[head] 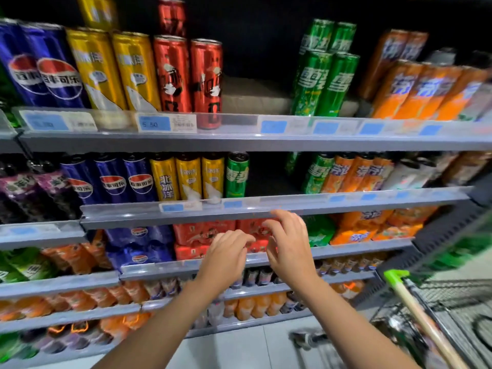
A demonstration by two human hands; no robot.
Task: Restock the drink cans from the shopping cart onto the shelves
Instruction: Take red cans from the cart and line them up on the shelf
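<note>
Both my hands hover empty in front of the shelves. My left hand (226, 251) and my right hand (288, 241) are side by side, fingers loosely bent, before the red drink packs (205, 231) on the third shelf. Above them, the second shelf (266, 206) holds blue, yellow and green cans, with a lone green can (237, 174) beside a dark gap. The top shelf (239, 134) carries tall blue, yellow, red (206, 75), green and orange cans. The shopping cart (415, 302), with its green-tipped handle, stands at the lower right; its contents are blurred.
A gap shows on the top shelf between the red and green cans, with a pale box (255, 95) behind it. Lower shelves hold orange and dark bottles. The light floor (239, 350) lies below between the shelves and the cart.
</note>
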